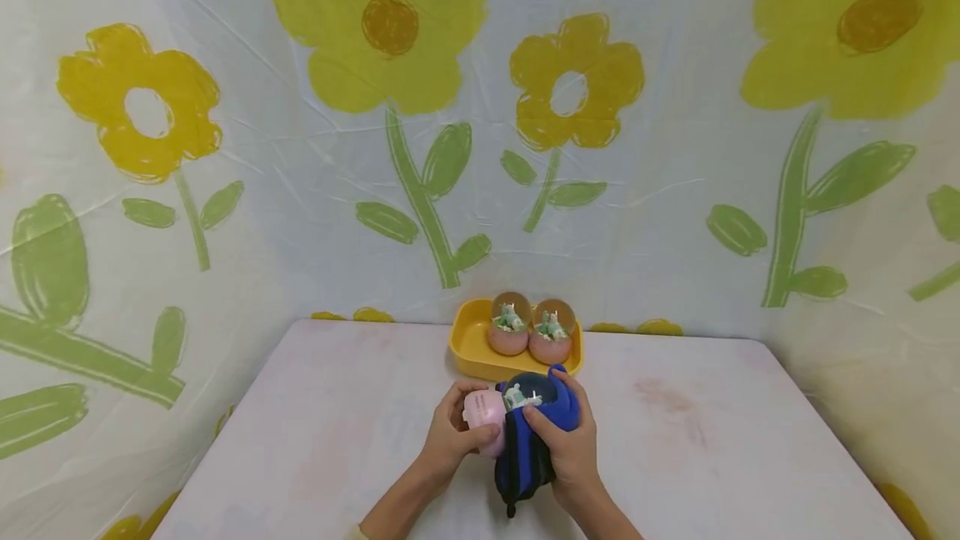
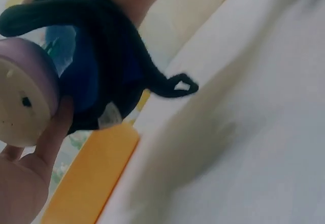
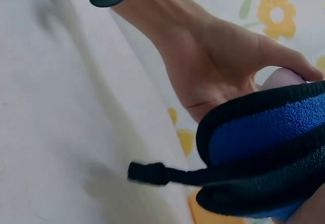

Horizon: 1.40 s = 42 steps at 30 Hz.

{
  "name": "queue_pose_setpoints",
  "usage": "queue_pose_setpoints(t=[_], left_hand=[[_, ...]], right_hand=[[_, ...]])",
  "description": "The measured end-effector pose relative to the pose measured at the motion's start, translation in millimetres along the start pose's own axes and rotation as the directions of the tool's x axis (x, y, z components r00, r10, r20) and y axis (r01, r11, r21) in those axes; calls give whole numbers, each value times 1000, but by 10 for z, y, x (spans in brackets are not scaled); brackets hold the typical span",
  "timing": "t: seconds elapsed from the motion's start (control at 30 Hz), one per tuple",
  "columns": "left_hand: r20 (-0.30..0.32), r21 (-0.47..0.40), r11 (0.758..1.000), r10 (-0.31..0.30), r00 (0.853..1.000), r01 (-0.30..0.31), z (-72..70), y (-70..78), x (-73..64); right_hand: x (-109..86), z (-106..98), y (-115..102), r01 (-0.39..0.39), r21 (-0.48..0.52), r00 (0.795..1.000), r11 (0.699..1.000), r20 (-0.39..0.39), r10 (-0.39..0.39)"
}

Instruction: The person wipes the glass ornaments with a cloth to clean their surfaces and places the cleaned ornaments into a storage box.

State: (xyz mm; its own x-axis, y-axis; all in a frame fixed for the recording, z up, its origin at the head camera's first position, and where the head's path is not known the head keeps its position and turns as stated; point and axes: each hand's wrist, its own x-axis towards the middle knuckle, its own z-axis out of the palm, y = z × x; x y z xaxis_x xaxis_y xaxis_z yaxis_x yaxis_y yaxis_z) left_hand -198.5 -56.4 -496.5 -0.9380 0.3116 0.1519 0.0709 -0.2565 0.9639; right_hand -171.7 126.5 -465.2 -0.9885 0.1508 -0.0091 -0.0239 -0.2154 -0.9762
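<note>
Over the front middle of the table, my left hand [image 1: 452, 432] grips the pink base of a snow globe [image 1: 486, 419], tipped on its side. Its clear dome, with small white and green figures inside, points right, into the fold of a blue cloth pouch [image 1: 566, 411] with black edging. Around the pouch curl the fingers of my right hand [image 1: 576, 452], the thumb pressing on its edge near the dome. A black cord end [image 3: 147, 173] sticks out from the pouch in the right wrist view. The base's pale underside [image 2: 20, 107] faces the left wrist camera.
Just beyond the hands, a yellow tray [image 1: 487, 371] stands at the table's back edge. Two similar snow globes, one left [image 1: 509, 340] and one right [image 1: 551, 347], stand upright in it. Behind the white table [image 1: 690, 440] hangs a flower-printed cloth [image 1: 675, 190].
</note>
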Motion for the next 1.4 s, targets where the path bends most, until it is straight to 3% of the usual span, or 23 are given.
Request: queue_pose_setpoints(t=[0.07,0.13,0.17,0.27,0.33,0.37,0.4,0.47,0.57,0.77,0.93,1.03,1.13,1.27,1.4], left_hand=[[31,96,995,34,999,-37,-21,27,5],[66,231,969,75,995,-89,-49,79,20],[87,307,944,100,991,-123,-65,115,34],[153,520,826,163,975,-220,-112,257,104],[194,610,747,180,964,-263,-134,361,162],[213,638,720,176,961,-273,-143,408,189],[228,657,702,161,960,-274,-150,448,212],[250,669,696,119,961,-260,-161,490,249],[258,666,711,65,964,-226,-182,471,264],[278,595,785,4,961,-175,-278,235,180],[305,521,842,-31,952,-139,-265,57,112],[299,482,865,-18,954,-135,-227,-37,72],[276,402,904,27,961,-142,-204,-109,42],[204,321,936,79,976,-143,-217,-181,23],[35,317,944,85,996,-92,-244,-184,12]], right_hand=[[-4,-11,-27,33,-32,999,999,-8,-33],[13,-23,-65,52,-59,999,997,-5,-52],[31,-27,-86,61,-61,998,996,2,-61],[105,-26,-150,108,-59,994,992,31,-106],[156,-12,-187,147,-68,988,987,65,-142],[179,-2,-201,174,-76,982,982,87,-167],[197,8,-211,202,-87,975,975,108,-193],[220,26,-220,253,-122,961,960,145,-235],[220,38,-203,289,-173,951,941,165,-262],[122,17,-75,193,-225,976,955,147,-163],[93,28,-11,265,-251,958,931,183,-223],[106,26,-23,287,-279,949,917,214,-232],[145,-26,-80,244,-277,960,929,204,-191],[198,-158,-200,171,-213,973,962,189,-131],[209,-281,-293,133,-195,973,972,211,-91]])
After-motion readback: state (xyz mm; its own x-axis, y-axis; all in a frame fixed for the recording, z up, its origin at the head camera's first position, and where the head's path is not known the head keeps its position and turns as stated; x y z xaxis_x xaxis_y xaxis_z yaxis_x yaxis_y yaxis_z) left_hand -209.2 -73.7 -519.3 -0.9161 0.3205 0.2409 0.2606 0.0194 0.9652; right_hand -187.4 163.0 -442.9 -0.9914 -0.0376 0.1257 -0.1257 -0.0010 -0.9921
